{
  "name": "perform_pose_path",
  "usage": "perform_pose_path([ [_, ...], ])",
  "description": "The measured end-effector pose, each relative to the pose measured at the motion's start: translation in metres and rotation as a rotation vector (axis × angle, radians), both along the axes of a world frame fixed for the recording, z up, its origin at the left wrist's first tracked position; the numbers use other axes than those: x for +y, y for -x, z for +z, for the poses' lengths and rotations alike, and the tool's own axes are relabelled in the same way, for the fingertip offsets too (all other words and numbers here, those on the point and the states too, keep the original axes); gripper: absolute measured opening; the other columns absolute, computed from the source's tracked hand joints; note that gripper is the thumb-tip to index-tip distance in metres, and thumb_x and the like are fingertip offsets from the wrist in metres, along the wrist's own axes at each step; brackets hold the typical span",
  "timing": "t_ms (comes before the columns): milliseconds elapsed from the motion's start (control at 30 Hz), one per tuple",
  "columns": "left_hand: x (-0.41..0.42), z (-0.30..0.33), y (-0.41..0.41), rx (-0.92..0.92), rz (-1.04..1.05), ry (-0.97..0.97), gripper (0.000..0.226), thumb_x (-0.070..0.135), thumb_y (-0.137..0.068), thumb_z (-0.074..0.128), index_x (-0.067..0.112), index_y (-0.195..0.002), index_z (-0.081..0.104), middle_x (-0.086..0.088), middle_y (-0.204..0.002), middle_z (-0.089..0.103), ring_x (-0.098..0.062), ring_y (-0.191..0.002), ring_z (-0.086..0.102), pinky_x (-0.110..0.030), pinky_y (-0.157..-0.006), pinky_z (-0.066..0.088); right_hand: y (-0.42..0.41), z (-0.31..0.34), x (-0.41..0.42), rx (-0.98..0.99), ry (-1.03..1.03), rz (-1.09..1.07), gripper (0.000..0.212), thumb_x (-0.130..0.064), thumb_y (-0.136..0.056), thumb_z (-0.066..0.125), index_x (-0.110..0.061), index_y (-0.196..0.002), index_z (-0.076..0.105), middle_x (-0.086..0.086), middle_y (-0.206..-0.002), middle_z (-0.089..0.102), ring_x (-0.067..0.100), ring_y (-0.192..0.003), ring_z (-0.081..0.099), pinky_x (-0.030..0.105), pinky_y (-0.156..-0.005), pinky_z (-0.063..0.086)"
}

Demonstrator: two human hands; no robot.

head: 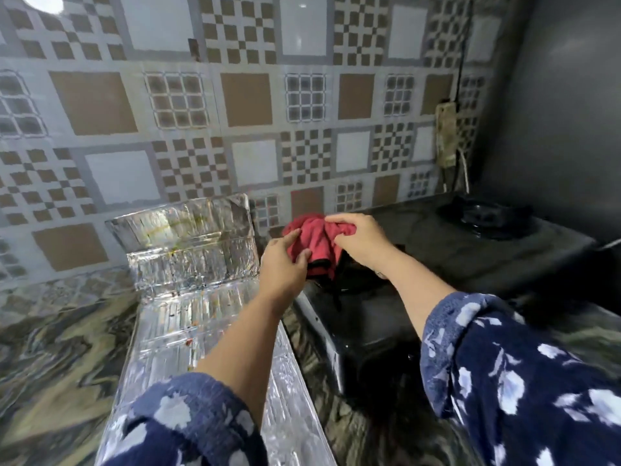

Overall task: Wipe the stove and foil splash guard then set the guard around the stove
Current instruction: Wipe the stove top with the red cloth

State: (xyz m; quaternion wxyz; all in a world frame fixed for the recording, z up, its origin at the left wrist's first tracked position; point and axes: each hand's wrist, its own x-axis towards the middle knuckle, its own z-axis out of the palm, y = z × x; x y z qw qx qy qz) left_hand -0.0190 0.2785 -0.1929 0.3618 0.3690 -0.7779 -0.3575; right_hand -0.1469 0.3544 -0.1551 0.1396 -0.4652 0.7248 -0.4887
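Note:
A red cloth (316, 242) is bunched up just above the left end of the black glass stove (453, 243). My left hand (282, 267) grips the cloth's left side and my right hand (361, 238) grips its right side. The foil splash guard (188, 290) lies unfolded on the counter to the left of the stove. Its far panel leans up against the tiled wall, and food specks and stains mark its surface. A burner (484, 213) shows at the stove's far right end.
The marbled stone counter (50, 348) stretches to the left and in front. A patterned tile wall (235, 112) backs the counter. A power strip (445, 132) with cables hangs on the wall near the right corner, beside a dark side wall (554, 112).

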Motion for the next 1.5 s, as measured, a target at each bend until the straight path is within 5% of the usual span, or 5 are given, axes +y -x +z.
perform_pose_path([
  [200,0.057,-0.036,0.009,-0.11,-0.044,-0.009,0.041,0.02,-0.086,0.061,0.014,-0.126,0.061,-0.009,-0.126,0.064,-0.02,-0.117,0.059,-0.027,-0.1,0.042,0.029,-0.044,0.061,-0.017,-0.208,-0.072,0.034,-0.001,-0.082,0.059,-0.019,-0.109,0.069,0.001,-0.099,0.07,0.009,-0.074,0.06,0.016,-0.063,0.043],
  [600,0.065,-0.066,-0.002,-0.634,-0.017,0.362,0.07,0.058,-0.084,0.02,0.024,-0.143,0.037,0.002,-0.147,0.043,-0.013,-0.137,0.036,-0.041,-0.111,0.021,-0.006,-0.073,0.043,0.397,-0.463,-0.349,0.044,-0.05,-0.094,0.035,-0.028,-0.114,0.067,0.006,-0.146,0.038,0.029,-0.138,0.027,0.051,-0.116,0.011],
  [800,0.065,-0.085,-0.012,-0.608,-0.072,0.361,0.074,0.048,-0.083,-0.001,0.025,-0.151,0.018,0.008,-0.158,0.022,-0.005,-0.145,0.016,-0.04,-0.118,0.01,-0.029,-0.098,0.042,0.473,-0.603,-0.173,0.052,-0.056,-0.095,0.029,-0.04,-0.145,0.027,0.025,-0.157,0.004,0.036,-0.147,0.0,0.046,-0.119,-0.004],
  [1067,0.072,-0.088,-0.008,-0.661,-0.007,0.428,0.082,0.058,-0.08,-0.005,0.024,-0.15,0.021,0.007,-0.158,0.019,-0.006,-0.146,0.013,-0.043,-0.118,0.005,0.021,-0.098,0.081,0.53,-0.614,-0.049,0.047,-0.065,-0.092,0.024,-0.058,-0.138,0.026,-0.002,-0.161,0.007,0.022,-0.149,-0.004,0.054,-0.114,-0.014],
  [1500,0.077,-0.09,-0.004,-0.652,0.005,0.428,0.084,0.052,-0.076,-0.004,0.02,-0.15,0.02,0.004,-0.159,0.017,-0.009,-0.146,0.012,-0.042,-0.119,0.004,0.003,-0.097,0.067,0.552,-0.672,-0.044,0.041,-0.059,-0.095,0.024,-0.062,-0.136,0.026,0.012,-0.161,0.002,0.032,-0.147,-0.009,0.054,-0.114,-0.012],
])
